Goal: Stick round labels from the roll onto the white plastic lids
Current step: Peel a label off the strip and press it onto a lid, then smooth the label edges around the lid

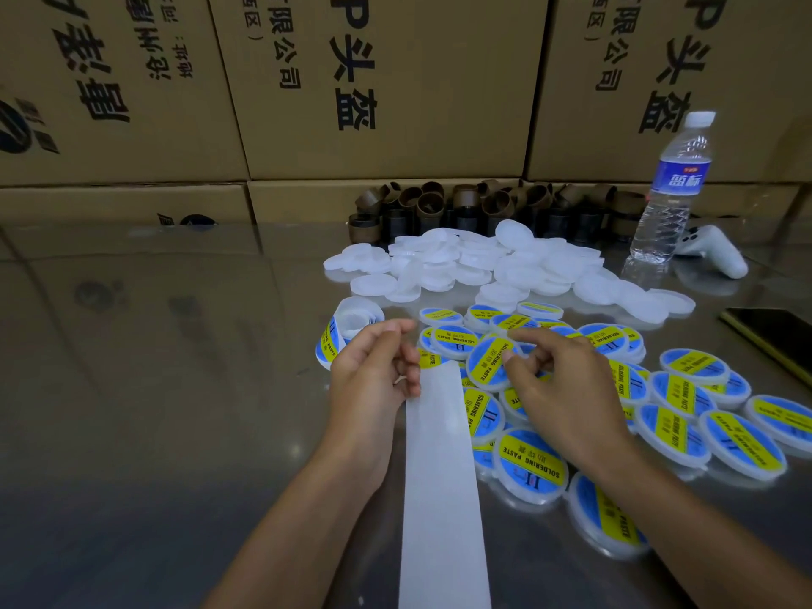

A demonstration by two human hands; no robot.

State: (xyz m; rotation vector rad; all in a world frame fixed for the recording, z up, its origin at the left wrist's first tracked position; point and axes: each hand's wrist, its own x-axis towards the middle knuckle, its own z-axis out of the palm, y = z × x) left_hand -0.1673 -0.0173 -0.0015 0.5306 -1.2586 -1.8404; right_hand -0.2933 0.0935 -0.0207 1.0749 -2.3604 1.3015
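Two grips show: the left hand has its fingers curled, pinching the paper strip beside the label roll; the right hand pinches a labelled lid.

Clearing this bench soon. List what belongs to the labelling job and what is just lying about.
Job: roll of round blue-and-yellow labels; white paper backing strip; plain white plastic lids; labelled white lids.
Lying about: clear plastic water bottle; white game controller; dark flat phone; brown cardboard tube cores.
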